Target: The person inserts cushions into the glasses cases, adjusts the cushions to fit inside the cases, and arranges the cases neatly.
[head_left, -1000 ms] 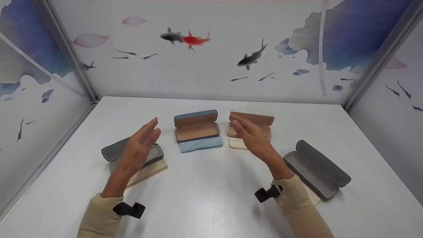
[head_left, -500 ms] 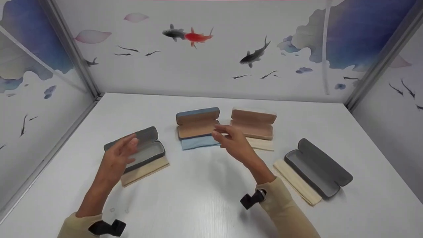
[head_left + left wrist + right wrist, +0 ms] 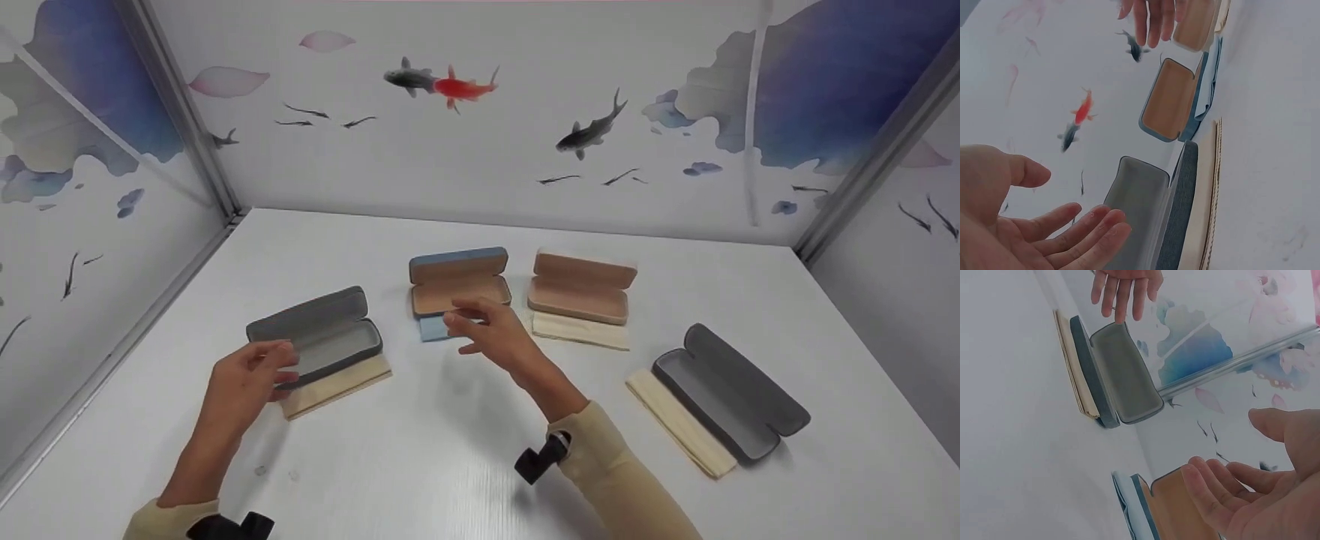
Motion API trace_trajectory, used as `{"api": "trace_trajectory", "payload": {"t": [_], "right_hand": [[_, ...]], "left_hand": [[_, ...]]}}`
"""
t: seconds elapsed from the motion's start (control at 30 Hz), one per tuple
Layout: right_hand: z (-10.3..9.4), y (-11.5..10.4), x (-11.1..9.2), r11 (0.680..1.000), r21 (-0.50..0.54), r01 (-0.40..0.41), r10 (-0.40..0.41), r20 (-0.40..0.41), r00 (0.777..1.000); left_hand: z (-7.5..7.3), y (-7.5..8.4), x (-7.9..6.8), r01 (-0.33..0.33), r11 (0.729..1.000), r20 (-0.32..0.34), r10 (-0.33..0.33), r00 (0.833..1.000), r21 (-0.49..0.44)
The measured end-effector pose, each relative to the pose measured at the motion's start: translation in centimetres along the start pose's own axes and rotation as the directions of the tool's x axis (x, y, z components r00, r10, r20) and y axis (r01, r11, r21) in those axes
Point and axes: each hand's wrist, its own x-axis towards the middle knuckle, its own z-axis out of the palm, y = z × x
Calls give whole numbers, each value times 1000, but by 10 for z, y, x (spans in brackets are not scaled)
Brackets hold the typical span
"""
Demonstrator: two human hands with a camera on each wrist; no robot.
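My left hand (image 3: pixel 241 386), fingers loosely bent and holding nothing, hovers by the near left corner of an open grey glasses case (image 3: pixel 330 337). A folded beige cloth (image 3: pixel 341 386) lies along that case's front. My right hand (image 3: pixel 495 337) is also without a thing in it, above the table before an open blue glasses case (image 3: pixel 461 281) with a tan lining. It partly hides the light blue cloth (image 3: pixel 433 328) there. In both wrist views the thumb stands apart from the fingers, with only air between.
Right of the blue case stands an open case with a pinkish lining (image 3: pixel 581 289), a cream cloth (image 3: pixel 581 331) before it. Farther right lies another open grey case (image 3: pixel 727 397) with a cream cloth (image 3: pixel 681 424) alongside. Walls printed with fish enclose the white table (image 3: pixel 420 465).
Both hands have lowered and shifted left, the right from before the pink-lined case to before the blue one. Their fingers have become more bent. The cases and cloths stay in place.
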Motion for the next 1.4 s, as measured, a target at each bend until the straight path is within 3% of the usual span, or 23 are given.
{"api": "trace_trajectory", "payload": {"t": [0.27, 0.57, 0.8, 1.13, 1.27, 1.4], "right_hand": [[20, 0, 12, 997, 19, -76, 75, 44, 996], [50, 16, 17, 986, 49, -159, 153, 113, 982], [67, 17, 25, 972, 69, -225, 215, 121, 969], [87, 14, 35, 952, -14, -304, 304, 91, 948], [90, 13, 39, 954, -34, -297, 299, 73, 952], [94, 14, 42, 953, -80, -291, 296, 49, 954]], "left_hand": [[-9, -15, 1, 110, 994, -3, -110, 994, -10], [-20, -39, 3, 245, 969, 33, -244, 969, -20], [-19, -46, 8, 301, 946, 128, -286, 950, -119], [-17, -50, 8, 329, 909, 173, -292, 941, -255], [-15, -48, 8, 347, 906, 168, -313, 935, -243], [-11, -47, 6, 335, 925, 159, -308, 938, -181]]}}
